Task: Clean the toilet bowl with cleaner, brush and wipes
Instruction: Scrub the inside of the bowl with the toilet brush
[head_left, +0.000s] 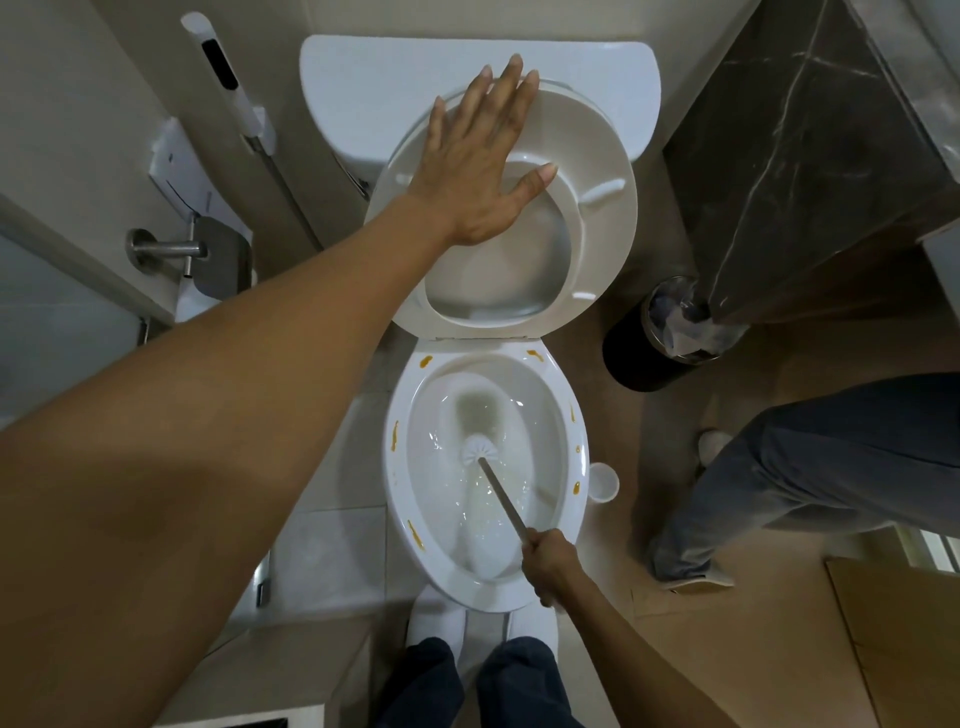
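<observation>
Readable text: none in this view.
Wall dispenser (221, 62): dark window on its front, no lettering that can be made out.
White paper holder (179, 174) on the left wall: faint marks only, too small and blurred to read.
Toilet tank (363, 93): plain white, no brand mark visible.
Raised seat (602, 171): no print legible.
Bowl rim (400, 499): orange smears, not characters.
Dark bin (636, 358): no label showing.

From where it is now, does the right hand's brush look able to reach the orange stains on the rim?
Probably yes. The right hand grips the brush, the seat is held up by the left hand, so the stains lie uncovered.
</observation>
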